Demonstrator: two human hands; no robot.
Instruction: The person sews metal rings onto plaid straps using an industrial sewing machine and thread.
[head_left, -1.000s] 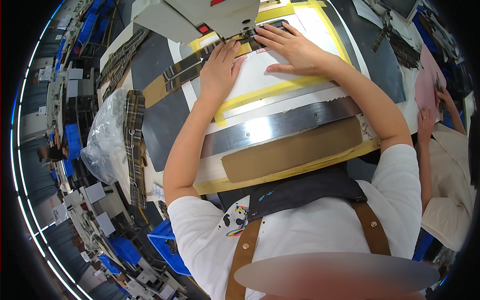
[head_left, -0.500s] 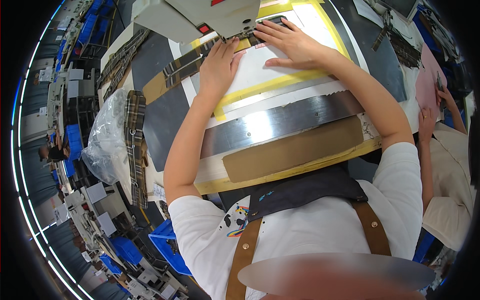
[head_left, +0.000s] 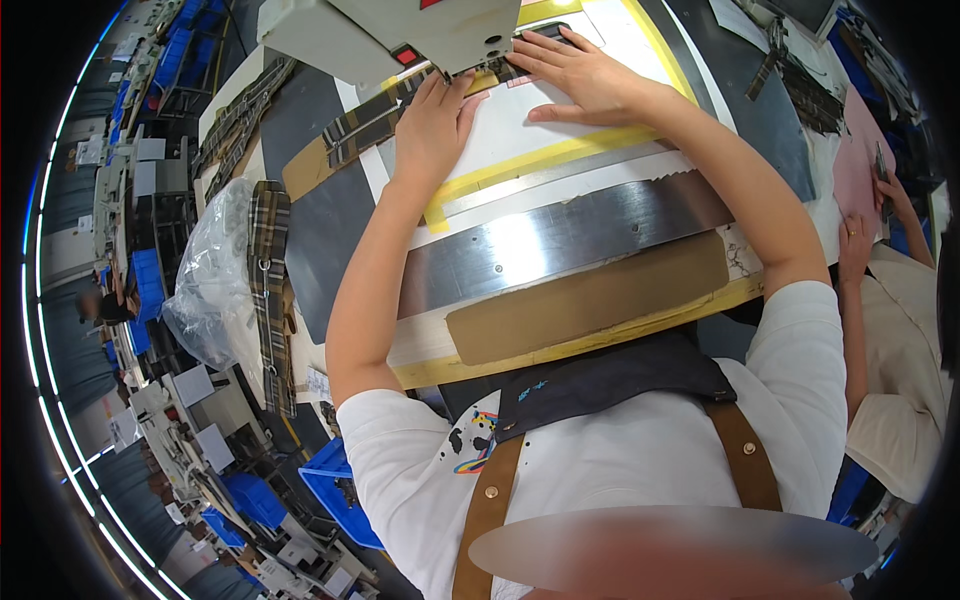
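Observation:
A plaid fabric strip (head_left: 362,138) with a tan end piece (head_left: 306,171) runs under the head of a white sewing machine (head_left: 400,35). My left hand (head_left: 432,130) lies on the strip just left of the needle area, fingers stretched forward and thumb apart. To the right of the needle, my right hand (head_left: 585,82) rests flat with its fingers spread, the fingertips on the strip's dark far part. White sheeting edged with yellow tape (head_left: 540,158) covers the work surface beneath both hands. The machine head and my fingers hide the stitching point.
A metal plate (head_left: 560,245) and a brown pad (head_left: 590,300) line the table's near edge. Plaid straps with metal rings (head_left: 268,290) and a clear plastic bag (head_left: 212,280) lie left. More straps (head_left: 805,95) lie right, near a co-worker's hands (head_left: 858,240). A blue crate (head_left: 340,490) stands low left.
The strip and its tan end have shifted slightly at the left of the machine. Both hands have moved a little with it, still lying flat.

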